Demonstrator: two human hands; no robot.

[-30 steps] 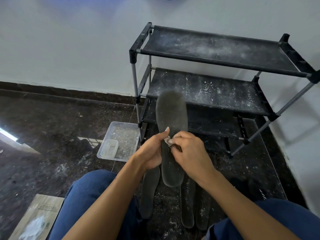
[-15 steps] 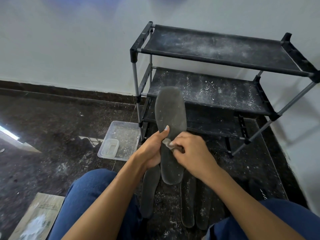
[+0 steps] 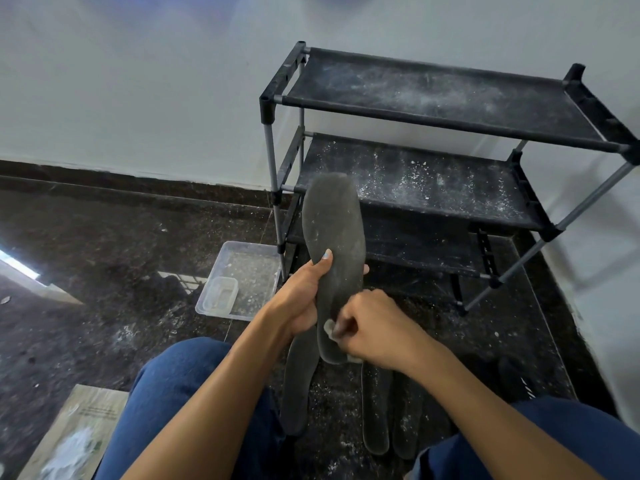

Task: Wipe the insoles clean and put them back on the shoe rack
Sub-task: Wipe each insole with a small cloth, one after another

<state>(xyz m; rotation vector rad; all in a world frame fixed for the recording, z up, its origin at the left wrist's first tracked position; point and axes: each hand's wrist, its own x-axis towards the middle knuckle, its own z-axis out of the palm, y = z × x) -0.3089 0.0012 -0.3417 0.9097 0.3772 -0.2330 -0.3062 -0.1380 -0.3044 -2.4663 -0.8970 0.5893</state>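
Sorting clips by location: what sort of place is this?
Probably a home floor corner: a shoe rack against a plain wall, dark stone floor, insoles lying on it.

Grey insole [image 3: 332, 230], black white-speckled shoe rack [image 3: 415, 181], blue trousers [image 3: 180, 393], dark flecked floor [image 3: 104, 244].

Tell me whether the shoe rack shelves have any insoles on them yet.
None visible. The shoe rack shows only white dust on its top two shelves; the lowest is partly hidden. One insole is in hand.

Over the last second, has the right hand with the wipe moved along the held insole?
Yes. The right hand slid from the insole's middle down toward its heel end, away from the shoe rack.
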